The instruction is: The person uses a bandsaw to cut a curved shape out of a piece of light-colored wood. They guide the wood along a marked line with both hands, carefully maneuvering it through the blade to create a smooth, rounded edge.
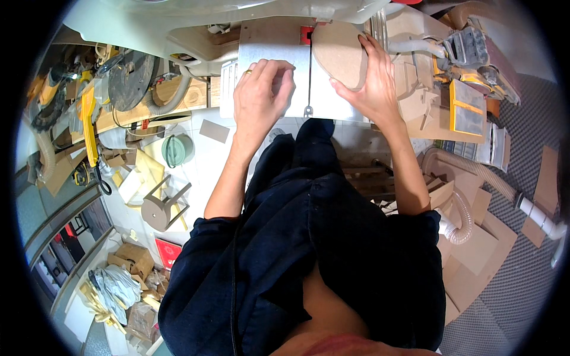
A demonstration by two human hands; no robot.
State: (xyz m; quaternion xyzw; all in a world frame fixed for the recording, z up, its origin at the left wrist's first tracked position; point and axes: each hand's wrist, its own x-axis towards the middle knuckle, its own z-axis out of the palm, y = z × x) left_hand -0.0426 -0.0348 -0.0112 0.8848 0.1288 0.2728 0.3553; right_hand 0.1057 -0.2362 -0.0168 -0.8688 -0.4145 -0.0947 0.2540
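A pale board piece with a rounded edge [337, 52] lies on a metal machine table [267, 41], right of a dark slot and small red insert [306, 35]. My right hand [374, 89] grips the board by its right and lower edges, thumb at the bottom. My left hand [260, 95] is loosely closed on the table left of the slot, apart from the board; whatever its curled fingers may hold is hidden. A pale machine housing [196, 15] overhangs the table.
Power tools [130, 80] crowd a wooden bench at the left. A sander [484, 59], hoses [463, 219] and board offcuts [475, 249] sit at the right. A green bucket [177, 150], a round stool [159, 207] and scraps [133, 264] are on the floor.
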